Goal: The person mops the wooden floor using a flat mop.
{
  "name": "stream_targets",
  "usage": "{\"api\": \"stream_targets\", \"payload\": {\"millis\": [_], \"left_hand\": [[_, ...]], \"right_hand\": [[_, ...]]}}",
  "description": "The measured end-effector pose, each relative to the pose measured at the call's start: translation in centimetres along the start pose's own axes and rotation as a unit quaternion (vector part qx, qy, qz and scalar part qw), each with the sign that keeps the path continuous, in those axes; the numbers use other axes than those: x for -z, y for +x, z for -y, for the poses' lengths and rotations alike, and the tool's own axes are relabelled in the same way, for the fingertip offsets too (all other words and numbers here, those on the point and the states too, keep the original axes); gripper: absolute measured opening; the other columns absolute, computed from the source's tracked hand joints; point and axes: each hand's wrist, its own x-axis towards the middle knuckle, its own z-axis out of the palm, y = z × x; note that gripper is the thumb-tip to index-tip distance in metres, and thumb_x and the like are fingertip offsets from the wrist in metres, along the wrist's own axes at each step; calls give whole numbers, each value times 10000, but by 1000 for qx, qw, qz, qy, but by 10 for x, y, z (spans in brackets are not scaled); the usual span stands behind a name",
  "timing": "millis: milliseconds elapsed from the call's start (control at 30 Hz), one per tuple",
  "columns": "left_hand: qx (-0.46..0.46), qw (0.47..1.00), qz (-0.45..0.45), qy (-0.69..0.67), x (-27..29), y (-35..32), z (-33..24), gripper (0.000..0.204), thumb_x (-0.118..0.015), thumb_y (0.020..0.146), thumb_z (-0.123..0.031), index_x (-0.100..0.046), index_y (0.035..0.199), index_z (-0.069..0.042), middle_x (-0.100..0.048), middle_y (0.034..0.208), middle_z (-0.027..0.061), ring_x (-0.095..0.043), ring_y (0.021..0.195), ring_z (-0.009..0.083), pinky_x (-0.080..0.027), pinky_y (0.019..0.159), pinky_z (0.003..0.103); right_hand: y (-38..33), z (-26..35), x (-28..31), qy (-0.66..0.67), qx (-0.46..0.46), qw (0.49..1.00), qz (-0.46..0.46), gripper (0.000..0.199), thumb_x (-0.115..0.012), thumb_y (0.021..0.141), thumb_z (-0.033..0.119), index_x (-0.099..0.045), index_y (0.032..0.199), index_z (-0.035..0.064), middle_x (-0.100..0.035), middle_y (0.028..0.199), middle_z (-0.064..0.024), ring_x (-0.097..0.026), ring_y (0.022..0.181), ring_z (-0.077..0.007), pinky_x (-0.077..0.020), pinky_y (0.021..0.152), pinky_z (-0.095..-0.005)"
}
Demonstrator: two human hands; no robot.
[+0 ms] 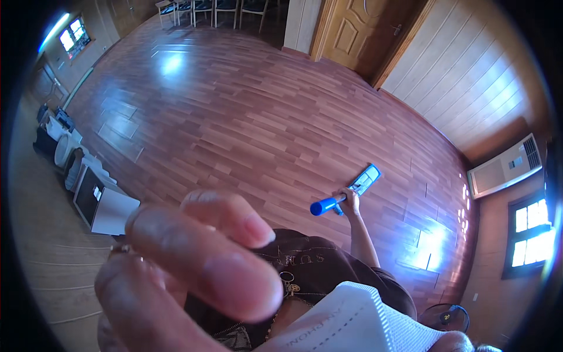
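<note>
My left hand (187,264) is raised very close to the camera, blurred, fingers loosely curled, with a ring on one finger; it holds nothing I can see. My right hand (350,203) reaches down and grips the blue handle of a mop (325,205). The mop's flat blue and white head (365,179) lies on the reddish wooden floor (246,117) just beyond the hand. A white face mask (352,322) and a dark shirt fill the lower middle of the view.
White boxes and containers (88,188) stand along the left wall. Chairs (211,9) line the far end. A wooden door (358,29) is at the back right. A white air conditioner (504,167) stands on the right, and a fan (448,317) sits at the lower right.
</note>
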Motion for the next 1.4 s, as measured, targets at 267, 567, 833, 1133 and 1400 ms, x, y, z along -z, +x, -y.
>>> {"api": "stream_targets", "payload": {"millis": [267,567,833,1133,1400], "left_hand": [[91,988,-49,-119,30,29,-22,365,-816,663,-101,-641,931,-276,-417,1295,-1,-306,1262,292,-336,901,408],[67,994,-89,-9,32,24,-34,224,-759,773,-145,-658,920,-281,-497,1154,-48,-377,1211,166,-340,996,452],[-10,1000,22,4,51,53,-11,164,-697,830,-203,-657,971,-276,-547,1181,-58,-399,1210,178,-350,979,495],[2,977,186,-100,33,32,117,667,-642,806,-539,-528,1202,-14,-541,1190,163,-505,1114,309,-361,963,437],[76,974,197,-78,3,11,106,216,-656,866,-158,-516,998,-60,-581,941,88,-591,787,221,-426,699,335]], "right_hand": [[14,144,-6,68,39,996,44,219,-703,679,171,-532,633,42,-505,572,-187,-542,578,-403,-414,515,-444],[-6,204,-7,85,72,978,176,196,-716,665,176,-582,699,38,-529,579,-197,-576,600,-396,-436,534,-444],[-8,191,22,148,65,984,79,207,-745,619,143,-573,639,29,-594,624,-152,-564,572,-327,-418,524,-378],[-30,166,49,185,-93,978,-23,176,-713,794,133,-616,722,5,-588,658,-96,-538,608,-174,-427,568,-316],[-24,125,33,489,-308,811,89,126,-658,819,88,-601,745,3,-487,643,-71,-502,631,-164,-411,569,-331]]}}
